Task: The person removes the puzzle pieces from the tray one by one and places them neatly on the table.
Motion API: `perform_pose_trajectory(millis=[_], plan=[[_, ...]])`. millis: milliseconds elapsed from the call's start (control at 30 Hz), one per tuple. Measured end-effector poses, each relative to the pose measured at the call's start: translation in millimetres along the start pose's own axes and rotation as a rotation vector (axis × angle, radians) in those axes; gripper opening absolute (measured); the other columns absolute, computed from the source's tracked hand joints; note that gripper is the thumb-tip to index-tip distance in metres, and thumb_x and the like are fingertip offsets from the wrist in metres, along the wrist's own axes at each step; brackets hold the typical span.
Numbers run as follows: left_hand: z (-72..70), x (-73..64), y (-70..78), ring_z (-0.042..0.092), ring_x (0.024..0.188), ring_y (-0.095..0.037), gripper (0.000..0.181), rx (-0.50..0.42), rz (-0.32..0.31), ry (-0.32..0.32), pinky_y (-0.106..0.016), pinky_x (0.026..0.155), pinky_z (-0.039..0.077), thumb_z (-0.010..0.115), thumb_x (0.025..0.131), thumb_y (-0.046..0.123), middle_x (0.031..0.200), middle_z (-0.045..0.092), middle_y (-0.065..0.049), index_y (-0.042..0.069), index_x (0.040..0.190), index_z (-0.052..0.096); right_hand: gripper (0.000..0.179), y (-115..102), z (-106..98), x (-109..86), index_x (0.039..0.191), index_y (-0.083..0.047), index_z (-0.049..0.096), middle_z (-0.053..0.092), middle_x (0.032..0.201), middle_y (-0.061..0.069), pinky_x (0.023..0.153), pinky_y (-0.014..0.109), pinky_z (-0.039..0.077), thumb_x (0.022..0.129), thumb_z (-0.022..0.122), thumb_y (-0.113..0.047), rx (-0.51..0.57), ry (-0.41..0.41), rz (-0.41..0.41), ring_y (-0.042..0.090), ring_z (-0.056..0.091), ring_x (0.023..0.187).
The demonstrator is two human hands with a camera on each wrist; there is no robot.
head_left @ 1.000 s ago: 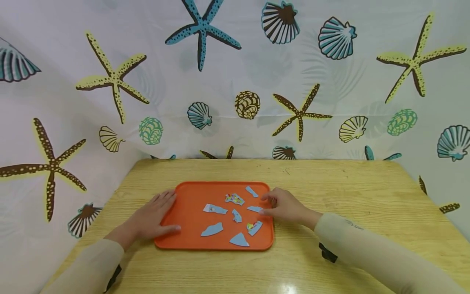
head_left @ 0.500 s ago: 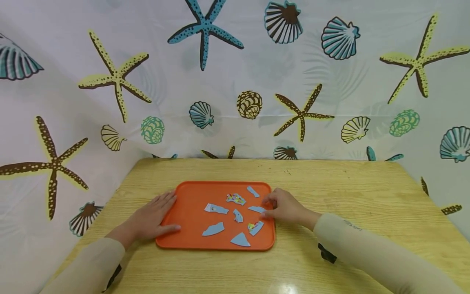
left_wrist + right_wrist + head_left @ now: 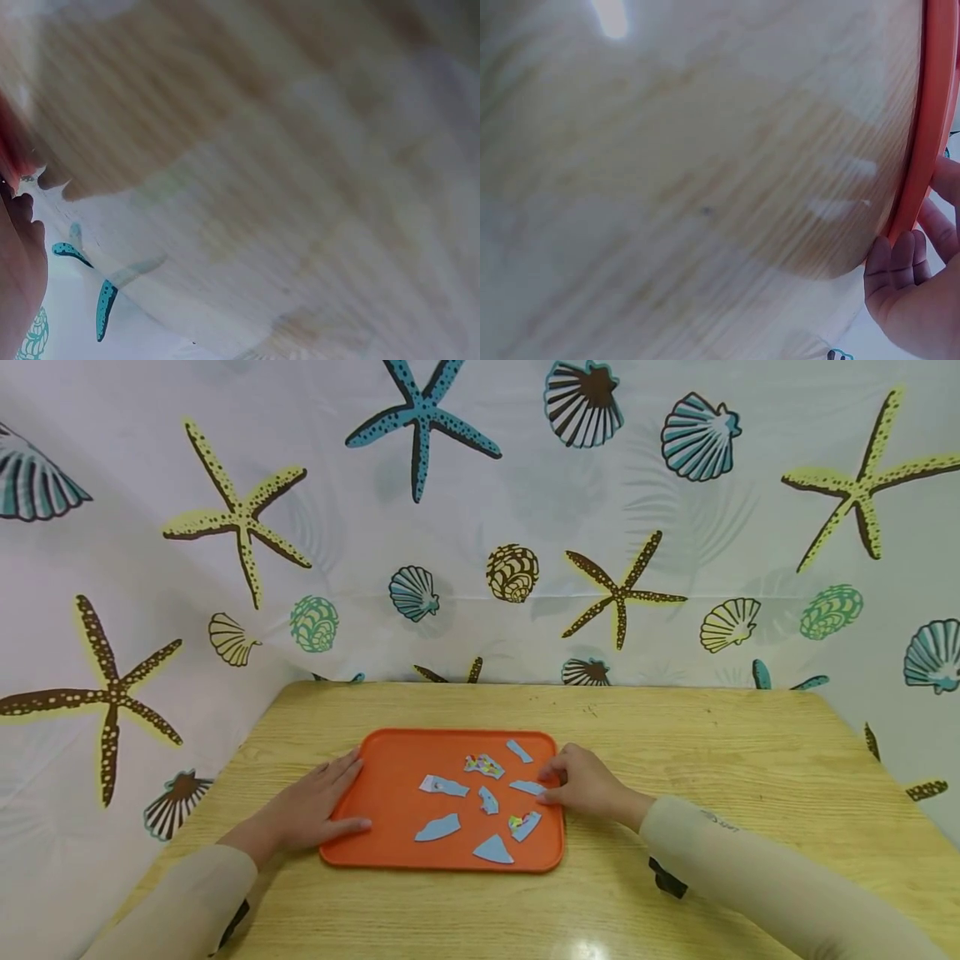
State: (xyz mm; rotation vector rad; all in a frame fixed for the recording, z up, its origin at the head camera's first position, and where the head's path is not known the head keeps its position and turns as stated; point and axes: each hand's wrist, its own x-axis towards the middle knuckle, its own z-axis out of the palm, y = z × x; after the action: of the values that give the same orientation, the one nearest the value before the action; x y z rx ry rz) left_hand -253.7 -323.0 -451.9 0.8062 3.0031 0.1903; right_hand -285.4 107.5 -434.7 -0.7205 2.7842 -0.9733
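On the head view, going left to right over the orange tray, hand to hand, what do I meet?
Left hand, blue piece with white end, small blue piece amid the others, yellow-patterned piece, right hand.

The left arm (image 3: 187,897) reaches past the near left corner of the tray (image 3: 386,839); the left hand (image 3: 318,806) lies palm down along its left edge, thumb spread inward. The right arm (image 3: 757,860) slants in, and the right hand (image 3: 585,783) curls its fingers round the right edge.

My tray (image 3: 397,760): smooth plastic by the look, slight sheen. Pieces (image 3: 437,828) on it: smooth-looking, material unclear. Table (image 3: 712,735): wood-grain, glossy. Backdrop (image 3: 465,518): matt printed cloth. My sleeves (image 3: 750,852): matt cloth.
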Motion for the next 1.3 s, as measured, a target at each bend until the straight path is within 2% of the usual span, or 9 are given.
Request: perform_pose_trajectory(millis=[267,500,767,1067,1300], plan=[[2.0,1.6,-1.2,0.023,0.142,-0.038,0.102,0.005,-0.017,-0.012,-0.053,0.112,0.024,0.043,0.088,0.074,0.16,0.015,-0.016,-0.002,0.153,0.023,0.012,-0.3,1.5,-0.4,0.09,-0.009,0.075,0.052,0.088,0.003,0.066,0.031,0.041,0.081,0.08,-0.015,0.025,0.032,0.044,0.017,0.046,0.075],[0.1,0.0,1.1,0.025,0.141,-0.041,0.102,0.013,-0.054,-0.029,-0.056,0.111,0.023,0.042,0.087,0.076,0.155,0.025,-0.023,-0.001,0.152,0.027,0.008,-1.1,2.0,-1.1,0.085,-0.009,0.074,0.052,0.086,0.002,0.067,0.03,0.042,0.081,0.08,-0.013,0.013,0.039,0.027,0.016,0.047,0.076],[-3.3,0.0,3.6,0.027,0.139,-0.041,0.101,0.035,-0.068,-0.035,-0.056,0.111,0.024,0.04,0.086,0.077,0.153,0.03,-0.023,0.0,0.151,0.029,0.008,-2.2,1.2,-0.2,0.08,-0.011,0.071,0.051,0.085,0.002,0.067,0.03,0.042,0.082,0.079,-0.012,0.0,0.026,0.034,0.016,0.047,0.077],[-4.3,0.2,4.9,0.028,0.139,-0.042,0.102,0.031,-0.071,-0.028,-0.057,0.11,0.025,0.042,0.085,0.077,0.152,0.031,-0.023,0.0,0.151,0.031,0.008,-3.6,1.8,-0.9,0.082,-0.009,0.069,0.051,0.086,0.003,0.067,0.03,0.042,0.085,0.076,-0.012,-0.012,0.018,0.042,0.016,0.047,0.076],[-6.1,-0.6,6.6,0.028,0.139,-0.042,0.101,0.024,-0.072,-0.026,-0.058,0.11,0.025,0.043,0.085,0.077,0.153,0.03,-0.023,0.0,0.151,0.031,0.006,-5.3,-3.9,-0.6,0.083,-0.008,0.072,0.052,0.086,0.004,0.065,0.03,0.041,0.087,0.074,-0.012,0.029,0.066,0.051,0.018,0.047,0.076]])
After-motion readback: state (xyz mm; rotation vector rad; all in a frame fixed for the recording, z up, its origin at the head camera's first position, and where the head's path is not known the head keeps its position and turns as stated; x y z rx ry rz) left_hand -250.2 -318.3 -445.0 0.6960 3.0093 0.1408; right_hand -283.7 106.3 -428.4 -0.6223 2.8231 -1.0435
